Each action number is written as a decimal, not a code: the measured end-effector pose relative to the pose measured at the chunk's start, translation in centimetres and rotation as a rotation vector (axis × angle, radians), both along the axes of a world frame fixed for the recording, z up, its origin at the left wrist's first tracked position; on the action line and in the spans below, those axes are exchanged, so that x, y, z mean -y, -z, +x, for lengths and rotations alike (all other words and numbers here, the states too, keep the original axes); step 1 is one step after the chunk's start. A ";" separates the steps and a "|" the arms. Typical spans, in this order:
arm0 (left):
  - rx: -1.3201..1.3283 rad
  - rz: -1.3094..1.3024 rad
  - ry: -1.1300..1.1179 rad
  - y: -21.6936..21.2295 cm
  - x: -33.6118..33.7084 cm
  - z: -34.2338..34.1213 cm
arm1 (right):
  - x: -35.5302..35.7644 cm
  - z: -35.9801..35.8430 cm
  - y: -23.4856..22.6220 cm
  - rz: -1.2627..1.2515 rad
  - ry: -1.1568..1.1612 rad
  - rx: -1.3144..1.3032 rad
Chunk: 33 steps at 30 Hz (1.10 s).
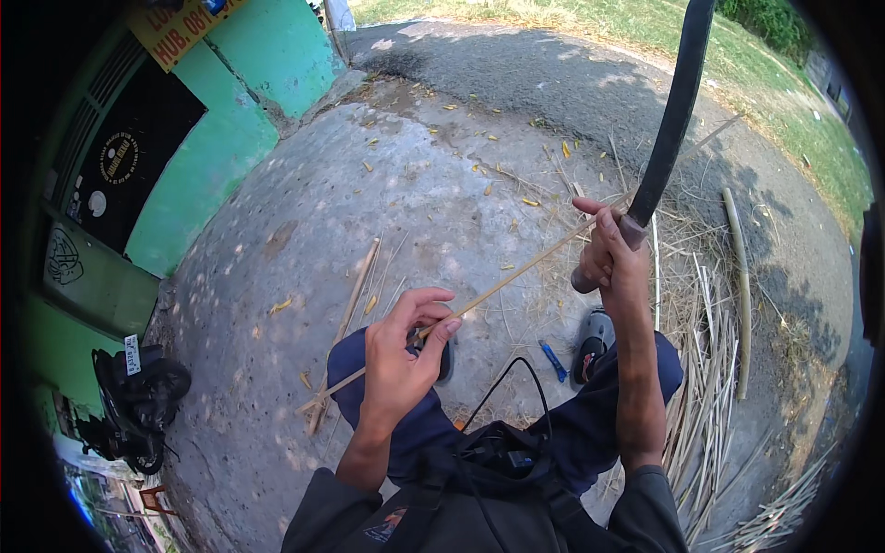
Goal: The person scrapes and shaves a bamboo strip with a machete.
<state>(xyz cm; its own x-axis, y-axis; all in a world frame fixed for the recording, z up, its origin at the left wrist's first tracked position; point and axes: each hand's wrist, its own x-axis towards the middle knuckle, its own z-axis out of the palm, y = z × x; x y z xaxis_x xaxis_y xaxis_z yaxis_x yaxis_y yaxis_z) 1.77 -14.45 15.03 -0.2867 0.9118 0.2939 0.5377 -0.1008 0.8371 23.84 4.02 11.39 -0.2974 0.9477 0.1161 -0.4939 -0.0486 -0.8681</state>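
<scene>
My left hand (398,359) pinches a long, thin bamboo strip (518,270) between thumb and fingers, above my left knee. The strip slants from the lower left up toward my right hand (618,263) and past it to the upper right. That right hand is wrapped round the brown handle of a machete (676,120), whose long dark blade points up and slightly curves. My right index finger and thumb lie at the strip, close to the base of the blade; whether they grip it I cannot tell.
A heap of split bamboo strips (705,396) lies by my right leg, beside a thicker pole (738,286). Between my feet is a blue cutter knife (553,360). More sticks (355,300) lie ahead on the left. A motorbike (138,401) stands by the green wall (203,175).
</scene>
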 end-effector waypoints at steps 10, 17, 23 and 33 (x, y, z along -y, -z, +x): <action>0.575 0.550 0.143 -1.3 -8.7 -3.4 | 0.9 -1.0 -0.4 0.016 -0.004 -0.053; 0.773 0.732 0.280 -2.1 -11.6 -1.4 | 0.6 -0.5 0.2 -0.069 -0.035 0.083; 0.733 0.750 0.290 -0.1 -11.2 -0.7 | 1.3 -3.0 0.5 -0.065 -0.007 0.144; 0.772 0.665 0.240 3.3 -9.2 1.2 | 0.4 -5.1 1.7 -0.153 0.023 -0.119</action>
<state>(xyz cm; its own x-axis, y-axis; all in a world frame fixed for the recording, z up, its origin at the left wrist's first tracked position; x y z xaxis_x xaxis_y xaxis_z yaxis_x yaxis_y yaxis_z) 2.97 -5.23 11.71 -0.4424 0.6914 0.5712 -0.2144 -0.7000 0.6812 18.76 3.62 9.69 -0.2681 0.9634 0.0030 -0.5951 -0.1631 -0.7869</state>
